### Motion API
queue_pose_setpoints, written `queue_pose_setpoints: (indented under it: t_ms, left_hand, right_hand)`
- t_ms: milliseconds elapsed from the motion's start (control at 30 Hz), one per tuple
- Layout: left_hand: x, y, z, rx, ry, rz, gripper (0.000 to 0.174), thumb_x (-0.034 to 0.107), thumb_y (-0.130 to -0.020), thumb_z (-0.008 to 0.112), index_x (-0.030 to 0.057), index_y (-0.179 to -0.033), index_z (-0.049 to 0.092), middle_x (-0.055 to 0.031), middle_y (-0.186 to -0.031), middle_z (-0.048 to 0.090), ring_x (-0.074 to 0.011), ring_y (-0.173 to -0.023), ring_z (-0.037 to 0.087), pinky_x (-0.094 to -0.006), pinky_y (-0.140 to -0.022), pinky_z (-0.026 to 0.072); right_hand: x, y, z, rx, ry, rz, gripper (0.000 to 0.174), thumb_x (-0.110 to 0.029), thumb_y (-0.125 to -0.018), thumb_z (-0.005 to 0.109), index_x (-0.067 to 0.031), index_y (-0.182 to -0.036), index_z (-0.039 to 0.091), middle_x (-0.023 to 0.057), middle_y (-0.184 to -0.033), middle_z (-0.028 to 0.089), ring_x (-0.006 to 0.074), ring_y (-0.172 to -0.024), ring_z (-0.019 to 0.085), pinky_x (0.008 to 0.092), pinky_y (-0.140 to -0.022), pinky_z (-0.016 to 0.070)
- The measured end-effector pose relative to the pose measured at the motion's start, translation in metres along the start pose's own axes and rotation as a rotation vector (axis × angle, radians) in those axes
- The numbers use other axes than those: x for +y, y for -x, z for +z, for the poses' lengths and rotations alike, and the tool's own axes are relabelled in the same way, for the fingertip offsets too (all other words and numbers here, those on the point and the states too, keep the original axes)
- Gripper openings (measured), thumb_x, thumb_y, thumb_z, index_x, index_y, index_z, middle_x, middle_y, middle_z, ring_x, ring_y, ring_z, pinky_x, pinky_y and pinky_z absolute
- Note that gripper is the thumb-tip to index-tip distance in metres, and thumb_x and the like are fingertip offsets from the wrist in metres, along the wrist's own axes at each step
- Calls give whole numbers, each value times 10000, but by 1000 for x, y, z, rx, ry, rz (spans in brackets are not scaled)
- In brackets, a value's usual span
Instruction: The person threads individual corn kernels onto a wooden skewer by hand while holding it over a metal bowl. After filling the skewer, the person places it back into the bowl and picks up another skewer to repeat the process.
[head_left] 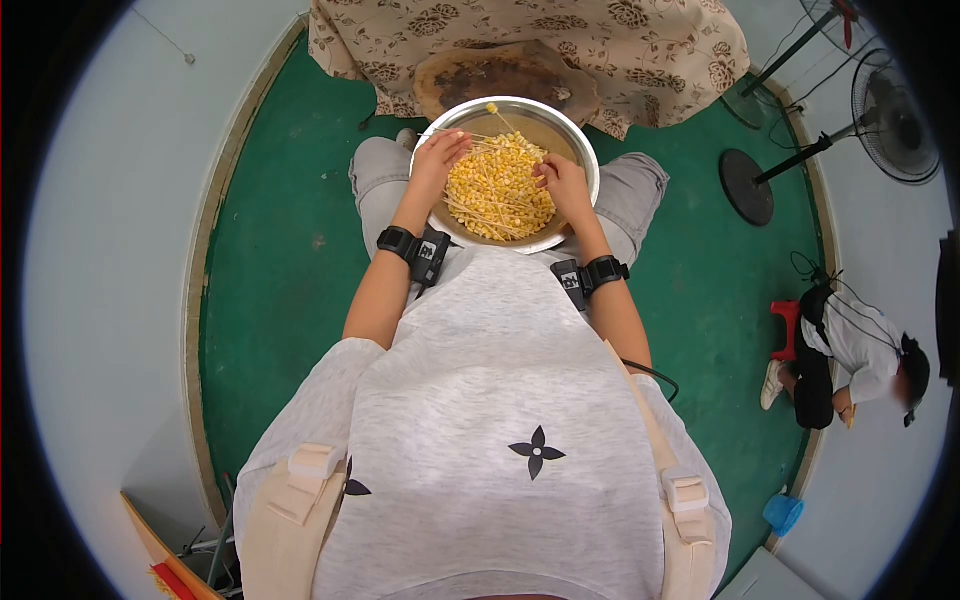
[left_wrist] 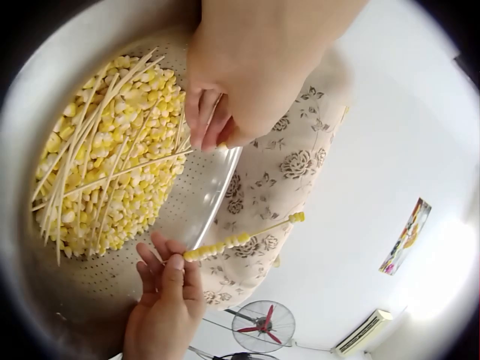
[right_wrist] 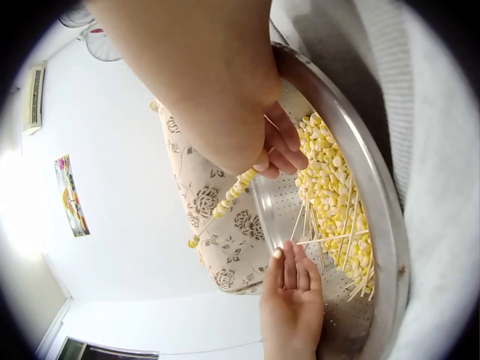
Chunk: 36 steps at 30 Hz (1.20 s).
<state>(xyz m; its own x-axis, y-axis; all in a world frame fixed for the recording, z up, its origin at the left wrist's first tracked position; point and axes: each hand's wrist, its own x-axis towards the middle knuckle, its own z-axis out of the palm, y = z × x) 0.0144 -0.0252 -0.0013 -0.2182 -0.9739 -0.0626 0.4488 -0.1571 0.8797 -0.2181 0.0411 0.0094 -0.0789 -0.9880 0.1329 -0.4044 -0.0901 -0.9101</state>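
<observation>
A metal bowl (head_left: 588, 150) with drainage holes holds loose yellow corn kernels (head_left: 500, 187) and several thin wooden sticks (left_wrist: 97, 135). My right hand (head_left: 567, 187) pinches the lower end of a skewer (right_wrist: 234, 192); kernels are threaded close together near its fingers, and a small cluster sits at the far end, bare stick between. Over the bowl's left side, my left hand (head_left: 440, 168) pinches a small kernel (right_wrist: 277, 253) at its fingertips. In the left wrist view, the left hand (left_wrist: 240, 86) partly hides that kernel, and the right hand (left_wrist: 166, 296) grips the skewer (left_wrist: 225, 246).
The bowl sits between the knees, before a wooden slab (head_left: 450, 85) and a floral-clothed table (head_left: 640, 60). Standing fans (head_left: 890, 115) are at the right. Another person (head_left: 860, 345) sits low beside the right wall, near a red stool (head_left: 785, 325).
</observation>
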Motion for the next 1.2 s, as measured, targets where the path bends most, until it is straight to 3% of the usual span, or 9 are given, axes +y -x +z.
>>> queue_pose_setpoints:
  t_ms: [233, 467, 867, 933, 1200]
  left_hand:
    - [5, 3, 1, 24, 303, 43, 196, 117, -872, 568, 18, -1041, 578, -71, -918, 614, -151, -869, 592, -239, -779, 476]
    - [1, 1, -1, -2, 300, 32, 259, 131, -889, 555, -2, -1110, 559, -54, -923, 595, -116, -853, 569, -222, -781, 471]
    - [-6, -2, -1, -3, 148, 83, 257, 78, -870, 572, -6, -1113, 569, -48, -1003, 595, -104, -868, 562, -206, -785, 465]
    - [-6, -1, 3, -21, -55, 111, 248, 84, -864, 579, 1, -1098, 581, -51, -1017, 605, -110, -882, 574, -217, -791, 466]
    - [-6, 0, 6, 9, -59, 180, 223, 75, -858, 580, 6, -1070, 578, -61, -984, 615, -116, -891, 581, -220, -792, 466]
  right_hand:
    - [-2, 3, -2, -6, 66, -33, 149, -61, -829, 523, 46, -900, 599, 151, -744, 648, 229, -617, 637, 322, -587, 482]
    - [-1, 4, -2, -18, 121, -42, 141, -79, -823, 539, 33, -874, 608, 148, -738, 646, 253, -638, 641, 335, -606, 481]
    - [3, 4, -1, -18, 166, -39, 142, -101, -814, 551, 12, -848, 629, 142, -707, 641, 273, -660, 635, 360, -633, 472]
    - [1, 4, -1, -18, 167, -40, 142, -101, -814, 551, 12, -849, 630, 142, -706, 641, 273, -660, 635, 361, -633, 472]
    - [3, 3, -1, 2, 198, -47, 147, -102, -809, 552, 18, -844, 628, 151, -701, 635, 298, -682, 622, 367, -635, 466]
